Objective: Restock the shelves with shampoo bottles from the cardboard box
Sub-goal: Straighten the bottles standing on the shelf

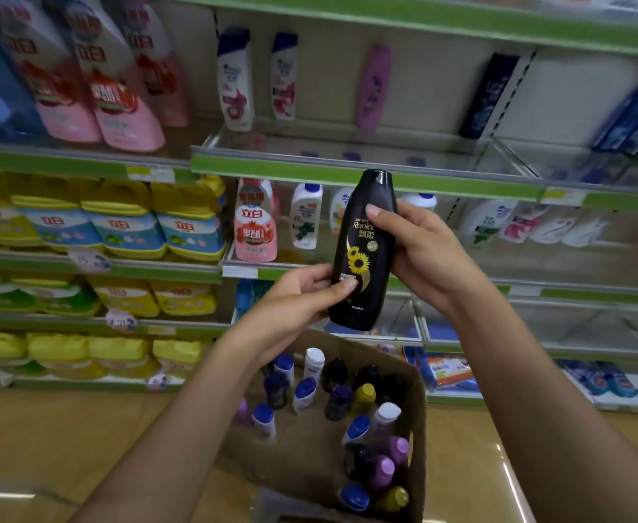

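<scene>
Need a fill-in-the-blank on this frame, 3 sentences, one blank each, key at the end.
1. Both hands hold one bottle whose colour is ____.
2. The flower printed on its label is a ____.
3. The other bottles stand below the left hand and right hand in a cardboard ____.

Missing words: black; sunflower; box

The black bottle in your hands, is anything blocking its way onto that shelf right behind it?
Nothing visible does. Both the left hand and right hand hold the black bottle upright in open air, and the front of the shelf behind it stands bare, with other bottles only at the back.
</scene>
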